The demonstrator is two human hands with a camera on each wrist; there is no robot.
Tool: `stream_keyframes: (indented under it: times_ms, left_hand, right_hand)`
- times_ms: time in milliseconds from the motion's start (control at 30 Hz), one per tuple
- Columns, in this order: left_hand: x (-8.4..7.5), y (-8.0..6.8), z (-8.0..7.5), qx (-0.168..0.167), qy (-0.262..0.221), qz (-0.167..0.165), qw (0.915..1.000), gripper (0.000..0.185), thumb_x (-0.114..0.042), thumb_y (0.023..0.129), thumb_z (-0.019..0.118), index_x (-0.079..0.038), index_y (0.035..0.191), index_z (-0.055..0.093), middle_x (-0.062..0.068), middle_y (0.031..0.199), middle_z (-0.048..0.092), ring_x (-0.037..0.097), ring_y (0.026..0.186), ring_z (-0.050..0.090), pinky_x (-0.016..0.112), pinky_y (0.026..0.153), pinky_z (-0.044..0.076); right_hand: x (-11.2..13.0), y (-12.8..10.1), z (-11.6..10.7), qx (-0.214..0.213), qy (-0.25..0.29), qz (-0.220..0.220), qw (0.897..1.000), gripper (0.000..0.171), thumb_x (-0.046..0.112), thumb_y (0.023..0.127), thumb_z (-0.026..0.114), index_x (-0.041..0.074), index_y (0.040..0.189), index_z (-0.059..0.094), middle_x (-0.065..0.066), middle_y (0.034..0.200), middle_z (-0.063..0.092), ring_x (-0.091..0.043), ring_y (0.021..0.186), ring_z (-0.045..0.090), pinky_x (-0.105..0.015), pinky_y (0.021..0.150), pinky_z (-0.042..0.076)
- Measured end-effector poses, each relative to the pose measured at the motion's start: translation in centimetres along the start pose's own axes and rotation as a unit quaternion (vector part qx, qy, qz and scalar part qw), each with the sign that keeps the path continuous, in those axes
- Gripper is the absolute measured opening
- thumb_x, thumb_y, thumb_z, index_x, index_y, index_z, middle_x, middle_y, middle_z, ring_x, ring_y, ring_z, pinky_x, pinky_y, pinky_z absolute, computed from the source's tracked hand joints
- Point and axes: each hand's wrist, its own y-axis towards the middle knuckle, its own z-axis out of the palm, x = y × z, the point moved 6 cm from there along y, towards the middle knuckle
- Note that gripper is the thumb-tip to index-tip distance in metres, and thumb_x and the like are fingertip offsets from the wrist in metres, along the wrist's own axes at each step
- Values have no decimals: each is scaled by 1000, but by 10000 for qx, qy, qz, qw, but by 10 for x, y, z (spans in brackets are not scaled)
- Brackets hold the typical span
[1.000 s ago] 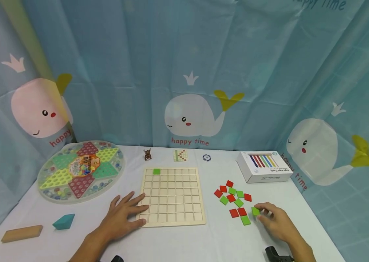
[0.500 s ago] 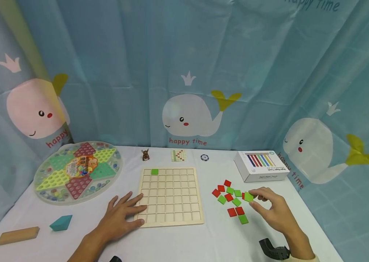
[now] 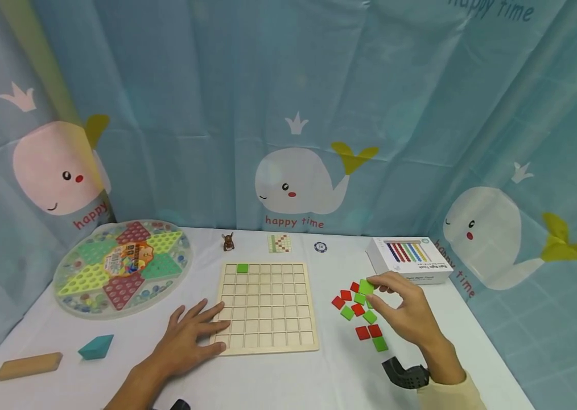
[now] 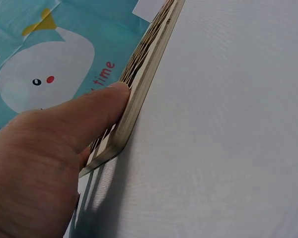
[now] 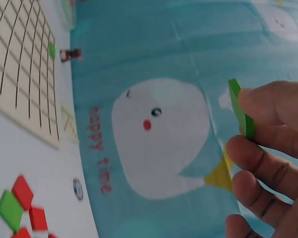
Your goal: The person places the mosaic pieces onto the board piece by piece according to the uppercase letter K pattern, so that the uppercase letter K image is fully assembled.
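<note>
A wooden grid board lies in the middle of the white table, with one green tile in its top row. My left hand rests flat, fingers straight, on the board's near left corner. Right of the board lies a scatter of red and green tiles. My right hand is lifted above them and pinches a green tile between thumb and fingers.
A round marble game board sits at the left. A wooden block and a teal wedge lie near the front left. A white box, a small brown figure, a pattern card and a token stand behind.
My right hand picked the green tile off the table at the right and carried it up and to the left, above the tile scatter. The left hand stayed on the board.
</note>
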Motion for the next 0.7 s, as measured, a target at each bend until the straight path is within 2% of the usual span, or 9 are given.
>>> stream_keyframes:
  times_ms: [233,367,533,700]
  left_hand:
    - [1,-1,0,124,-15,-89,9999,46,-52,79,73,-26,117,73,-2,143,48,36,137,30,65,104,6]
    - [2,-1,0,117,-2,-96,9999,46,-52,78,73,-26,117,73,-2,143,48,36,137,30,64,105,6]
    - [2,0,0,133,-35,-99,9999,47,-52,79,72,-26,117,72,-4,144,47,35,138,29,63,105,5]
    - [4,1,2,150,-20,-118,9998,47,-53,79,72,-27,118,72,-5,145,46,34,138,29,63,105,5]
  right_hand:
    - [13,24,28,195,368,-262,9988,33,1,79,78,9,110,70,5,102,66,-14,89,57,-24,77,48]
    - [19,39,43,173,538,-493,9972,33,1,79,78,8,110,70,4,100,66,-17,87,58,-25,74,48]
    - [24,57,61,96,677,-780,9946,33,2,78,78,7,109,70,1,97,67,-18,84,58,-31,71,48]
    - [25,71,81,235,826,-779,9933,28,2,81,76,4,108,70,0,97,66,-21,82,58,-32,70,48]
